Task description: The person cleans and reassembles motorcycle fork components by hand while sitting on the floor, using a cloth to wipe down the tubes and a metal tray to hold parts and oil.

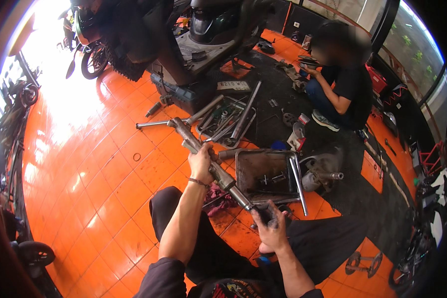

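Observation:
A grey metal motorcycle fork leg (pixel 222 178) slants across the middle, its far end to the left and its bright tube end toward me. My left hand (pixel 201 164) is wrapped round its body near the middle. At the near end, my right hand (pixel 272 226) has its thumb and blackened fingers closed about the tube tip. Whether a small dark part sits in those fingers is hard to make out. Just beyond the fork leg stands a dirty rectangular tray (pixel 251 166) with small metal parts and a rod leaning on its right rim. A dark red rag (pixel 221 201) lies below the fork leg.
Past the tray are a tool tray (pixel 199 131), a silver tube (pixel 246 111) and a toolbox (pixel 176 94). Right of it sits a round metal casting (pixel 313 180). A thin ring (pixel 136 157) lies on orange tiles. A scooter (pixel 208 25) and a crouching person (pixel 350 94) are farther off.

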The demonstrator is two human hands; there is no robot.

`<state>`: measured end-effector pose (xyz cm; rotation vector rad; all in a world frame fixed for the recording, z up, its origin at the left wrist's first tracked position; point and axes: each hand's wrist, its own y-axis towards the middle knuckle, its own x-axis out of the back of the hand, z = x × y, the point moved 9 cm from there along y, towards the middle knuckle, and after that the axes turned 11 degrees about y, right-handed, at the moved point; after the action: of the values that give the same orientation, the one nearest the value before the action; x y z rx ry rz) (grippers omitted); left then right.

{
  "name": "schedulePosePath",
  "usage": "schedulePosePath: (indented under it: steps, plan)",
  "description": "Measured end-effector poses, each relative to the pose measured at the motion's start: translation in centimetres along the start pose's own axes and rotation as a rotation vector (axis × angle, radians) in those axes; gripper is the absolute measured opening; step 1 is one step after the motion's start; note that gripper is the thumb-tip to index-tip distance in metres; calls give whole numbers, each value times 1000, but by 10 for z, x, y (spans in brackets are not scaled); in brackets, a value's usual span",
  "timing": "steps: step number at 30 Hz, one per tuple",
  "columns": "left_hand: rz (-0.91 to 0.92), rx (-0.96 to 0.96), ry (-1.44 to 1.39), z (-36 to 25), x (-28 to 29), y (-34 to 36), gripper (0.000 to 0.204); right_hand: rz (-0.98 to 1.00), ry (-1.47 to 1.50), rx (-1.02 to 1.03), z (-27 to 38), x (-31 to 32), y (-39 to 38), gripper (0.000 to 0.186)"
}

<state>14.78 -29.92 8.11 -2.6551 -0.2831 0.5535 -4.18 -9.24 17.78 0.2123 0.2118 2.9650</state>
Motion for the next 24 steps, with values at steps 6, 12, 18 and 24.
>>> schedulePosePath:
  steps: [6, 12, 18, 24]
  plan:
    - [11, -18, -37, -4, 6, 9, 16, -53, -142, 157, 15, 16, -12, 17]
    - [44, -2, -28, -5, 6, 12, 19, -35, -254, 276, 10, 10, -18, 17]
    - [5, -10, -18, -6, 11, 6, 16, 84, -634, 592, 42, -7, -18, 19]
    - [-17, -21, -14, -7, 6, 0, 12, 40, -659, 533, 38, -17, -11, 17]
